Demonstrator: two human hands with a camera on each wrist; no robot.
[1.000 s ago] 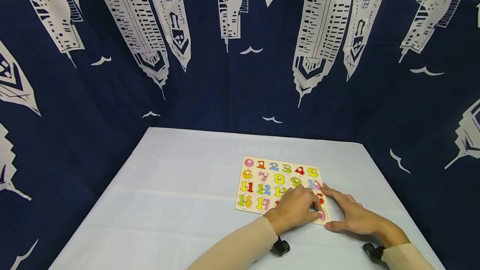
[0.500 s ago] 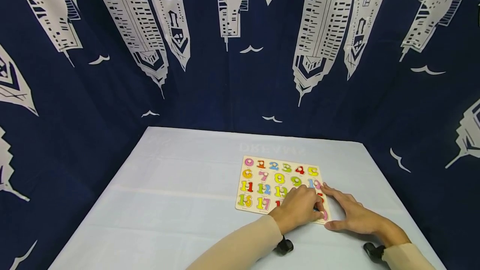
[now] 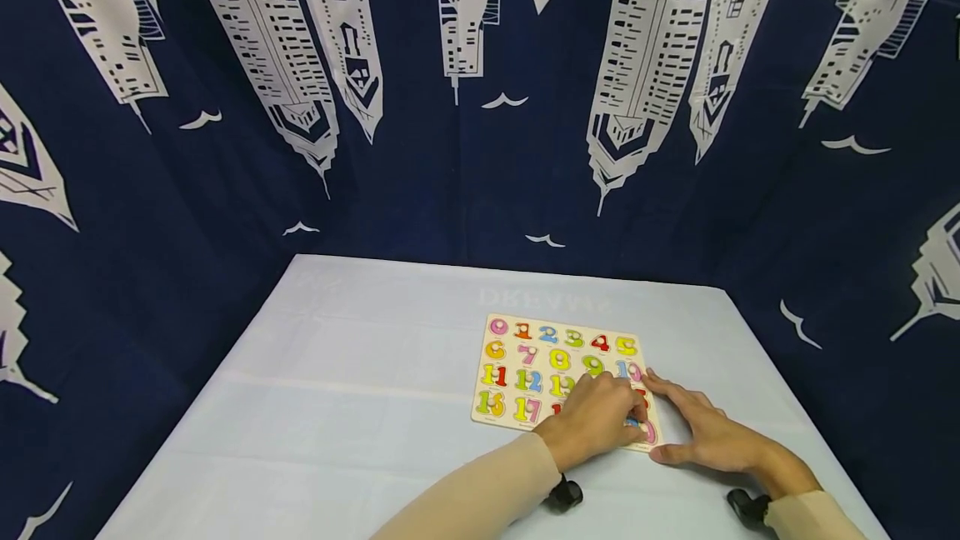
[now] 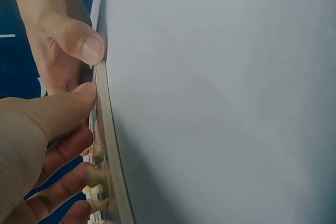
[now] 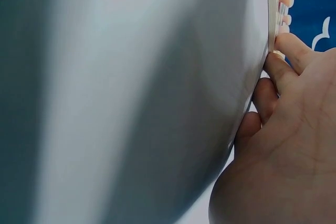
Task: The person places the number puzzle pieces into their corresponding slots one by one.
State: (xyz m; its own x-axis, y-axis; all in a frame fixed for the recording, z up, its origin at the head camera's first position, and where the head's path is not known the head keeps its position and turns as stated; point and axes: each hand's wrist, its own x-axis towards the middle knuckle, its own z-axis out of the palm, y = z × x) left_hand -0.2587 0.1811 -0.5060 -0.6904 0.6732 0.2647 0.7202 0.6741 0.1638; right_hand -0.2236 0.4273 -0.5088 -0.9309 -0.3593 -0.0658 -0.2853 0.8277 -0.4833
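A wooden number puzzle board [image 3: 510, 419] lies on the white table, its bright number pieces carrying small knobs. My left hand [image 3: 596, 411] is over the board's near right corner, thumb and index finger pinching at the blue and pink number piece [image 3: 650, 432] there; the hand covers several neighbouring pieces. In the left wrist view, the left thumb [image 4: 79, 100] sits just above the board's edge [image 4: 116, 156]. My right hand [image 3: 712, 432] rests against the board's right side, with fingers extended along the edge and thumb at the near corner. The right wrist view shows its fingertips [image 5: 286, 43] touching the board's edge.
The white table [image 3: 337, 407] extends left of the board. Behind it hangs a dark blue cloth [image 3: 465, 173] printed with white buildings and birds. A small black camera [image 3: 564, 494] sits at the left wrist and another black camera [image 3: 747, 507] at the right wrist.
My left hand has shifted very slightly over the corner piece, and more of its pink part shows now than one second ago. The right hand and the board stay in place.
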